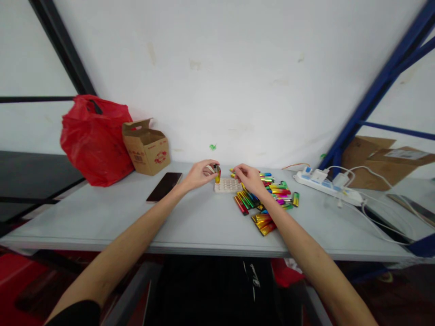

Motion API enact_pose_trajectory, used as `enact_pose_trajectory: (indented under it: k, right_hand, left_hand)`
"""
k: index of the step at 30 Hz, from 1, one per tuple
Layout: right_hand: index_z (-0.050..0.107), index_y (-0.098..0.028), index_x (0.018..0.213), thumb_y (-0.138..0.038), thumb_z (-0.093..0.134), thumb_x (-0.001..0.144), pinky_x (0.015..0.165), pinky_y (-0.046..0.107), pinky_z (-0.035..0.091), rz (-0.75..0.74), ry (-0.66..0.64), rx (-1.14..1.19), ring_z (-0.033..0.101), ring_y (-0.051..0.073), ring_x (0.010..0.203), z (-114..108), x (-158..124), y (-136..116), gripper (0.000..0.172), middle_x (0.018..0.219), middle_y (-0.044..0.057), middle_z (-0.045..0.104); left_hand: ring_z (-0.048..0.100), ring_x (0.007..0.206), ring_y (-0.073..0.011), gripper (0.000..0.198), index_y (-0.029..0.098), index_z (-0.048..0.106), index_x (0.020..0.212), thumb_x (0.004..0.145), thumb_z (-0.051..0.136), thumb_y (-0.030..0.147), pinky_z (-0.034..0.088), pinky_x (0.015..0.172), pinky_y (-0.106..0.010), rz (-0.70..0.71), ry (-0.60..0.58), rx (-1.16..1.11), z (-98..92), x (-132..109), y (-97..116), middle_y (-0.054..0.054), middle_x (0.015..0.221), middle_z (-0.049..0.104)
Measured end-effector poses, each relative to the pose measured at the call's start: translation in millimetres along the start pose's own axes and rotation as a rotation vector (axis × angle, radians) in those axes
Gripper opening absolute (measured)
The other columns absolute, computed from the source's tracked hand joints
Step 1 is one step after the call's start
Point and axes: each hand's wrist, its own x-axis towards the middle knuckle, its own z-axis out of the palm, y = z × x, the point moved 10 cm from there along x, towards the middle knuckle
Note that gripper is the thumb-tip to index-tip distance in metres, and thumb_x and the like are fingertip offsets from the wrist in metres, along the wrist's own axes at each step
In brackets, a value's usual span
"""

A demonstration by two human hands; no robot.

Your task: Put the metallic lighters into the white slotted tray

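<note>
My left hand (203,174) grips an upright lighter (218,174), yellow and red with a metal top, between thumb and fingers at the left end of a pale tray with rows of small holes (227,185). Whether the lighter's base touches the tray I cannot tell. My right hand (249,177) is over the tray's right end, its fingers pinched on a small yellow piece that looks like a lighter (232,172), mostly hidden. Under and around my right forearm lies a pile of shiny lighters (247,198) in red, green, gold, blue and purple.
A black phone (165,186) lies left of my left hand. Behind it stand an open cardboard box (152,151) and a red plastic bag (98,140). On the right are a white power strip (328,188) with plugs and cables, and brown cardboard (384,158). A white wall backs the table (200,226).
</note>
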Motion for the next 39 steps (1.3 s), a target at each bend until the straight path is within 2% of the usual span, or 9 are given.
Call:
enact_pose_trajectory:
  k: [5,14,19,23,26,31,35,39]
  right_hand:
    - [0.066,-0.019,0.088,-0.047,0.049,0.097,0.059,0.025,0.045,-0.007,-0.011,-0.032,0.060,0.013,0.055,0,-1,-2,0.034,0.067,0.000,0.068]
    - [0.067,-0.019,0.089,-0.045,0.049,0.097,0.060,0.024,0.045,-0.028,-0.023,-0.071,0.059,0.013,0.054,2,-1,-4,0.033,0.066,0.000,0.067]
    - [0.068,-0.019,0.089,-0.040,0.050,0.098,0.061,0.024,0.044,-0.043,-0.026,-0.110,0.060,0.013,0.054,0,-2,-7,0.029,0.066,0.000,0.069]
    - [0.070,-0.018,0.092,-0.034,0.050,0.099,0.067,0.026,0.044,-0.050,0.015,-0.283,0.062,0.015,0.060,-8,0,-7,0.026,0.067,0.001,0.070]
    - [0.071,-0.016,0.096,-0.027,0.050,0.099,0.077,0.028,0.046,-0.095,0.019,-0.491,0.065,0.019,0.077,-10,3,-2,0.024,0.081,0.006,0.072]
    - [0.066,-0.011,0.120,-0.020,0.052,0.097,0.101,0.033,0.042,-0.076,-0.092,-0.753,0.059,0.025,0.115,0,2,24,0.028,0.119,0.016,0.068]
    - [0.067,-0.012,0.118,-0.022,0.052,0.098,0.102,0.033,0.041,-0.018,-0.275,-0.857,0.060,0.025,0.113,14,-4,40,0.028,0.114,0.016,0.068]
    - [0.068,-0.015,0.116,-0.019,0.054,0.096,0.098,0.031,0.042,0.015,-0.286,-0.862,0.062,0.024,0.108,12,-3,39,0.025,0.113,0.014,0.068]
  left_hand:
    - [0.069,0.083,-0.0179,0.030,0.018,0.074,0.103,0.086,0.067,0.042,0.060,0.074,-0.029,0.066,-0.036,0.097,4.5,2,0,-0.008,0.106,0.074]
    - [0.071,0.088,-0.0204,0.038,0.019,0.077,0.109,0.086,0.068,0.047,0.061,0.078,-0.032,0.031,-0.147,0.025,10.4,2,-2,-0.010,0.105,0.075]
    - [0.068,0.085,-0.0193,0.036,0.021,0.076,0.112,0.087,0.068,0.047,0.059,0.076,-0.029,0.066,-0.136,0.101,12.1,2,0,-0.008,0.098,0.073]
    - [0.063,0.080,-0.0167,0.039,0.022,0.072,0.120,0.088,0.068,0.044,0.056,0.072,-0.028,0.126,-0.099,0.156,8.9,1,6,-0.005,0.093,0.067]
    - [0.061,0.077,-0.0152,0.041,0.022,0.070,0.122,0.088,0.067,0.045,0.056,0.069,-0.027,0.126,-0.054,0.156,4.9,1,7,-0.004,0.092,0.065]
    - [0.063,0.082,-0.0174,0.053,0.019,0.065,0.127,0.083,0.072,0.047,0.057,0.067,-0.028,0.103,0.028,0.165,-0.5,1,-1,-0.007,0.099,0.066]
    - [0.067,0.093,-0.0214,0.061,0.019,0.061,0.131,0.079,0.075,0.046,0.058,0.074,-0.032,0.029,0.022,0.171,2.4,1,-16,-0.010,0.111,0.071]
    - [0.071,0.097,-0.0235,0.062,0.019,0.058,0.135,0.081,0.074,0.045,0.058,0.083,-0.035,-0.026,-0.030,0.165,10.5,-2,-27,-0.011,0.112,0.074]
